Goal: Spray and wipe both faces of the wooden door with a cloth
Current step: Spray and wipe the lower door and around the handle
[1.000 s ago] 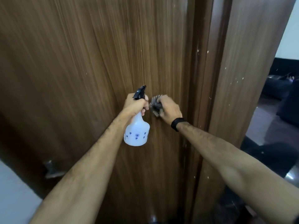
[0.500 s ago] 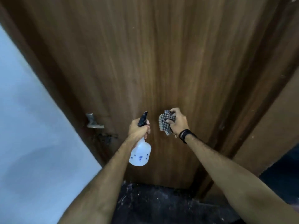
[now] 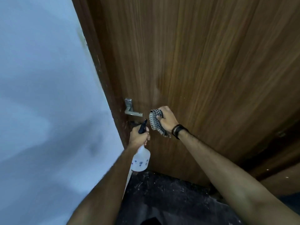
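The wooden door (image 3: 203, 62) filled most of the view, its grain running upright, with a pale wall (image 3: 40, 95) to its left and dark floor (image 3: 170, 200) below. A metal lever handle (image 3: 132, 111) sat near the door's left edge, its lever pointing right toward the hands. The right hand (image 3: 167, 121) was nearer the door face, fingers curled tight around a bunched checked cloth (image 3: 155, 122) held against the wood just right of the handle; the forearm reached up from lower right, a dark band (image 3: 178, 131) on the wrist. The left hand (image 3: 139, 137), just below the handle, was wrapped around the neck of a white spray bottle (image 3: 140, 159), its black nozzle (image 3: 142, 128) aimed up at the door, body hanging down. The unwiped wood probably lay above and to the right of the cloth, so the right hand seemed better placed to sweep that way.
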Demonstrator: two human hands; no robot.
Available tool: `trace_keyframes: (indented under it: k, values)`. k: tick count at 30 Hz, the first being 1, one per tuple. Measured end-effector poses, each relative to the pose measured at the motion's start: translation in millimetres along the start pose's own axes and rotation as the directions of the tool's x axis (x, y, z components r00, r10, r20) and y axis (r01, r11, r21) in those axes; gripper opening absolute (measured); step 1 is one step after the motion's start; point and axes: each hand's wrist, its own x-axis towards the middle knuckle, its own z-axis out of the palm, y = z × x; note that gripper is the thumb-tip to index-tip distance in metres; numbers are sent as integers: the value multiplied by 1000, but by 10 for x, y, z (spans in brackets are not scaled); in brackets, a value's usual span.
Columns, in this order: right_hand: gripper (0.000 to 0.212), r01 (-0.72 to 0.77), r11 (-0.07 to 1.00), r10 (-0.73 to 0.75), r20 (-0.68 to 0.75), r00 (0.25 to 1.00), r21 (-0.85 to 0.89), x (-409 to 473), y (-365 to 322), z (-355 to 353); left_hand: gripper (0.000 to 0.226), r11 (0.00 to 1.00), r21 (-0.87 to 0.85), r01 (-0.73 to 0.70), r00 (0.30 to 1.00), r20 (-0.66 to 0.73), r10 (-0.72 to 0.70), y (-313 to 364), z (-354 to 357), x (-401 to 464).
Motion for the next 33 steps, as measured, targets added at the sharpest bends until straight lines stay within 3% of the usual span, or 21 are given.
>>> trace_keyframes:
  k: [3, 6, 8, 11, 14, 19, 26, 33]
  values:
    - [34, -83, 996, 84, 15, 996, -15, 179, -270, 231, 26, 1000, -11, 21, 1000, -1, -21, -69, -238, 174]
    - [20, -134, 991, 134, -18, 991, -30, 385, -431, 475, 29, 998, -29, 51, 999, 6, -51, -134, -470, 369]
    - [23, -145, 986, 143, -33, 989, -79, 524, -489, 591, 30, 997, -42, 69, 998, 1, -69, -145, -566, 454]
    - [49, -94, 961, 101, 15, 995, -260, 732, -494, 774, 30, 992, -59, 108, 994, -10, -109, -210, -656, 560]
    - [50, -17, 915, 70, 118, 990, -402, 886, -417, 966, 24, 986, -51, 160, 985, -54, -163, -349, -741, 669]
    - [31, 76, 920, 15, 227, 974, -385, 1046, -257, 1135, 24, 981, -33, 192, 974, -114, -195, -398, -810, 809]
    - [41, 160, 922, -69, 256, 964, -352, 1064, -14, 1314, 22, 975, -38, 217, 951, -216, -220, -385, -688, 1001]
    - [23, 127, 986, -88, 298, 951, -113, 1223, 228, 1603, 25, 961, -79, 266, 929, -246, -277, -499, -573, 1253]
